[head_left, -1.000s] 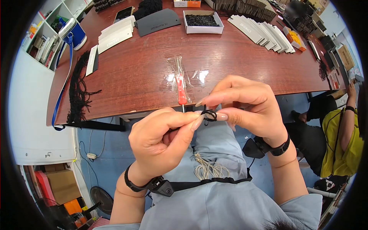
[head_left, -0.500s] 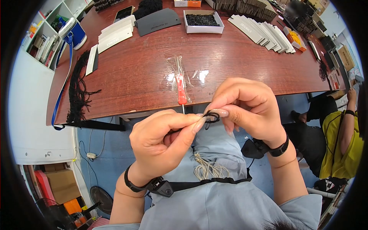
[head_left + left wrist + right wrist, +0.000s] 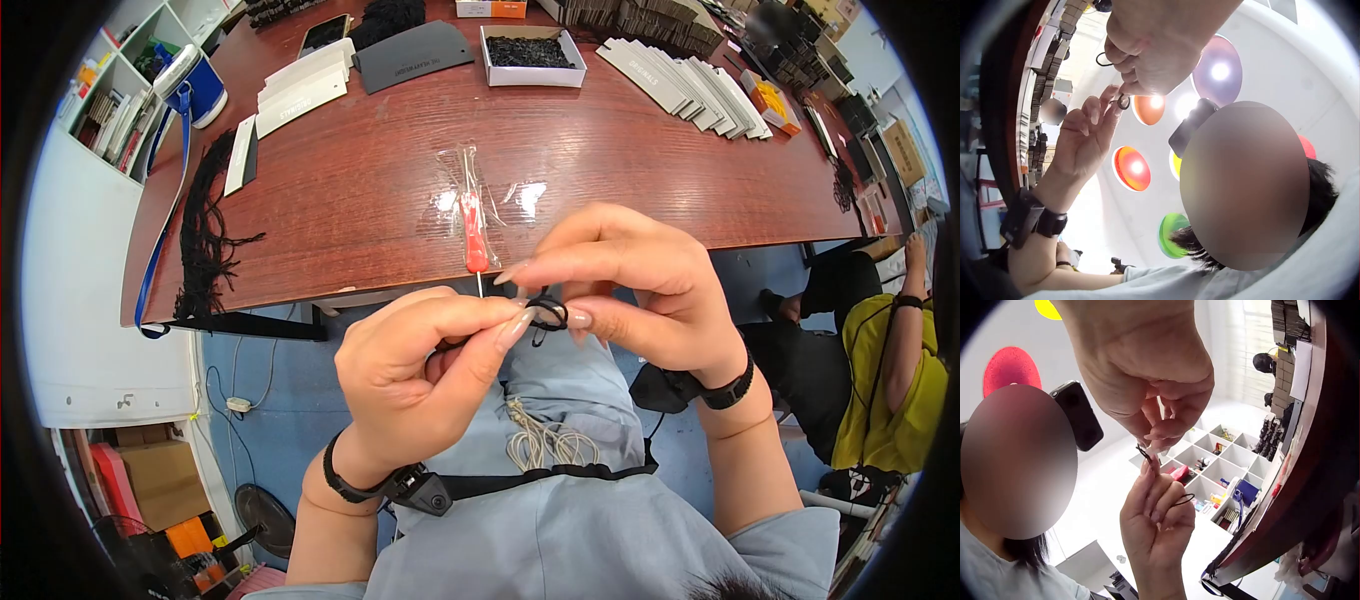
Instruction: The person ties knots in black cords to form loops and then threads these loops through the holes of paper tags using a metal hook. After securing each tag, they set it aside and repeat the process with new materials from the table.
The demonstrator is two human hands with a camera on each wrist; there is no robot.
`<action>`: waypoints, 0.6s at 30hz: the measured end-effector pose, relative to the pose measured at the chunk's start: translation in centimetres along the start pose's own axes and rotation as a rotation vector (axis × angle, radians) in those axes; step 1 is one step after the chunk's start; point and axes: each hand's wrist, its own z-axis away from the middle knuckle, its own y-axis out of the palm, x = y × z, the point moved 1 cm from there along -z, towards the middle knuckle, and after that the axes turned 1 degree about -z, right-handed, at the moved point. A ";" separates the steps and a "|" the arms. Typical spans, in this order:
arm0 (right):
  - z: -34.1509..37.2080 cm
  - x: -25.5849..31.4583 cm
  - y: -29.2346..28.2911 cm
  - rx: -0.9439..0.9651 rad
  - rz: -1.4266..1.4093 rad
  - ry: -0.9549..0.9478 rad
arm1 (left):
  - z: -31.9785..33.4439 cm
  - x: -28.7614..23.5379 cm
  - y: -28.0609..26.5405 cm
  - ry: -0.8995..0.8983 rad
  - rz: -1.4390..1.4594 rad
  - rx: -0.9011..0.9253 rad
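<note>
My left hand [image 3: 425,360] pinches a black cord [image 3: 546,313] between thumb and index finger, just off the table's front edge. The cord stands out past the fingertips in small loops, and another loop of black cord [image 3: 1184,499] shows by the curled fingers in the right wrist view. My right hand [image 3: 650,290] is at the loops from the other side, index finger raised apart from the thumb, whose tip is right at the cord. Just beyond the hands, a red-handled tool [image 3: 474,235] lies under clear tape, its thin metal shaft pointing over the edge.
On the table [image 3: 330,210] are black cords [image 3: 205,235], pale cards [image 3: 300,100], a dark card [image 3: 415,57], a white box of small black pieces [image 3: 530,60] and fanned cards [image 3: 685,88]. Beige cords [image 3: 545,437] lie on the lap. Another person [image 3: 880,370] sits at right.
The right thumb and index finger closed together at the loops half a second ago, and now stand apart again, with the index finger moved left. The left hand keeps its pinch.
</note>
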 end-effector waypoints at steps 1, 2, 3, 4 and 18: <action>0.1 0.0 0.0 0.003 0.029 -0.001 | 0.0 0.0 0.0 -0.005 0.002 -0.007; 0.1 0.0 0.0 0.006 0.059 -0.001 | 0.0 0.0 0.0 -0.010 0.004 -0.014; 0.2 -0.2 0.0 0.006 0.059 -0.001 | 0.0 0.0 0.0 -0.010 0.003 -0.014; 0.2 -0.3 0.0 0.003 0.088 -0.026 | 0.0 0.0 0.0 -0.004 -0.010 -0.020; 0.5 -0.4 0.0 -0.047 0.174 -0.066 | 0.2 0.0 0.2 -0.013 -0.029 -0.035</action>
